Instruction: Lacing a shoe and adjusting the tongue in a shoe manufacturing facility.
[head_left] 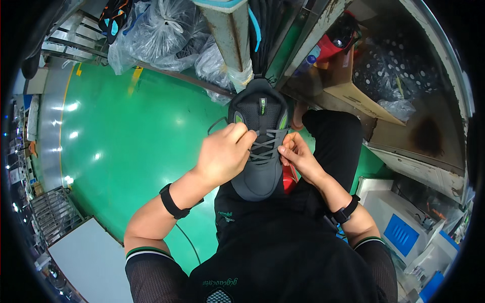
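Over lap, above green floor [131, 151]: dark grey sneaker [260, 166] with green accents, toe pointing toward person. Left hand [222, 154] curled shut, pinching grey lace [262, 137] near tongue. Right hand [298, 156] pinching lace at opposite side. Black wristbands on both wrists. Clear plastic bags [161, 35] beyond shoe.

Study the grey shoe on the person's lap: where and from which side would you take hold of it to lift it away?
Grip the grey shoe across its toe end, coming from below in the picture, the person's own side. The rounded toe lies bare there, while the left hand and right hand crowd the laces and the heel points away, towards the clutter.
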A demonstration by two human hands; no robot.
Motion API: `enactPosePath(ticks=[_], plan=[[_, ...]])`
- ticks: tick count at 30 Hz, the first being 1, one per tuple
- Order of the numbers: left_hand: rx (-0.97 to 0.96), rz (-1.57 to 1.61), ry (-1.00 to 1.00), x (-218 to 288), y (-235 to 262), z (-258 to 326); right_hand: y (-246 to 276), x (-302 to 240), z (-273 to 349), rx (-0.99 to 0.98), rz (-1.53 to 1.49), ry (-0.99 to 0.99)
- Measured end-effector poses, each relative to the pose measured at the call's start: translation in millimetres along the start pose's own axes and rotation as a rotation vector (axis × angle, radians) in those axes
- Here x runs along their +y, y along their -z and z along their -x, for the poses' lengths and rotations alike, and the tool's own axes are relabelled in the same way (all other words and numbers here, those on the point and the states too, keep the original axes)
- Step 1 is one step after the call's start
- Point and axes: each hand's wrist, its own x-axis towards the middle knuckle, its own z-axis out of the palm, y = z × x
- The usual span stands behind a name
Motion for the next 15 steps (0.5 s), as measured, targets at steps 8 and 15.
enactPosePath(ticks=[8, 15], plan=[[-0.216, 0.243, 0.089, -3, 16, 8, 8, -4, 4, -0.055, 0.065, -0.014], [0.104, 0.580, 0.612, 8, -41, 39, 71, -59, 31, 0.077, -0.029, 0.091]])
